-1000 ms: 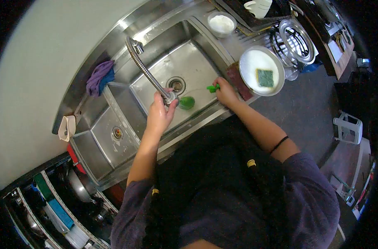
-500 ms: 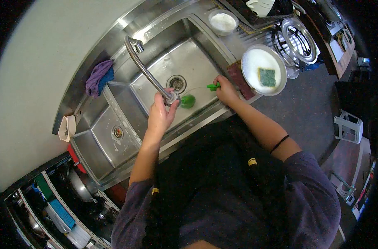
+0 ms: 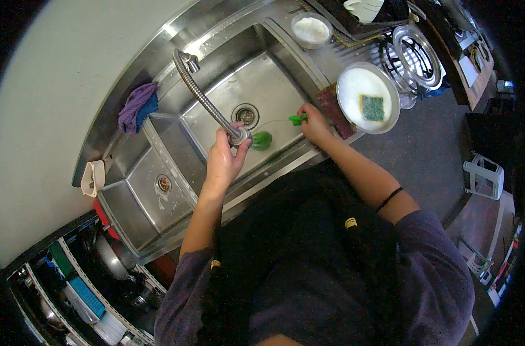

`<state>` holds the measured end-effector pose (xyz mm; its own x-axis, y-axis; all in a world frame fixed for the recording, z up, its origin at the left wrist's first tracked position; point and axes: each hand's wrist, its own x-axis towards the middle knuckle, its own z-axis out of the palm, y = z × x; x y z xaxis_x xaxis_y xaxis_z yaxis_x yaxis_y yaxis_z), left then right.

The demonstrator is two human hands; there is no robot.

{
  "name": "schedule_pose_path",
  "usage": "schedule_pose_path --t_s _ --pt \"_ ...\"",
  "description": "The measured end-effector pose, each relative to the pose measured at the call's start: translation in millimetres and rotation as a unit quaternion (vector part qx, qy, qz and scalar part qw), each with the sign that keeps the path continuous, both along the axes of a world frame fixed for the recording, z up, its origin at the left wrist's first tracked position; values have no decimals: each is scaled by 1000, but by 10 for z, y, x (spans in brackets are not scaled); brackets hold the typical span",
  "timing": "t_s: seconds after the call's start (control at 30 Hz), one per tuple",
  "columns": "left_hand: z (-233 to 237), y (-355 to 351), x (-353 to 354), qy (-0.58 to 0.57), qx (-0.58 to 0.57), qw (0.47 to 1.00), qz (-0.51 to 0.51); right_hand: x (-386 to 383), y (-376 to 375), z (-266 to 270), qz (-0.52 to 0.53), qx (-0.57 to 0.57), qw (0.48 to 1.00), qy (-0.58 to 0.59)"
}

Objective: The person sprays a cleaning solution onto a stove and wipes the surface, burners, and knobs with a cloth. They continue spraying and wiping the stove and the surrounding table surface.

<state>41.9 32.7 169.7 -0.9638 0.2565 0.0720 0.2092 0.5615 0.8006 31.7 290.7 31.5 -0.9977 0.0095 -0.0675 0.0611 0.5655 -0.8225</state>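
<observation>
Left hand is closed around the faucet head. Right hand grips the handle of the green utensil (type unclear). Its long axis lies across the sink, round end pointing at the faucet head. The midsection is indistinct.

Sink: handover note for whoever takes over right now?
Left hand grips the faucet head.
Right hand holds the green utensil by its handle, head end beside the faucet head, over the sink.
Sponge lies in the bowl beside the sink.
Done: utensil is at the faucet.
Left: utensil not yet set down; water flow unclear.
</observation>
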Motion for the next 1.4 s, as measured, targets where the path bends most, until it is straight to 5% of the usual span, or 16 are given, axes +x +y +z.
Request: schedule_pose_path --t_s 0.27,0.57,1.4 --pt "-11 -13 -6 -4 8 1000 1 48 5 87 -19 -59 997 36" --pt "-80 -19 -6 15 5 1000 -1 141 33 607 109 34 985 133" --pt "18 -8 -9 -6 -8 1000 3 90 -87 874 157 96 963 197"
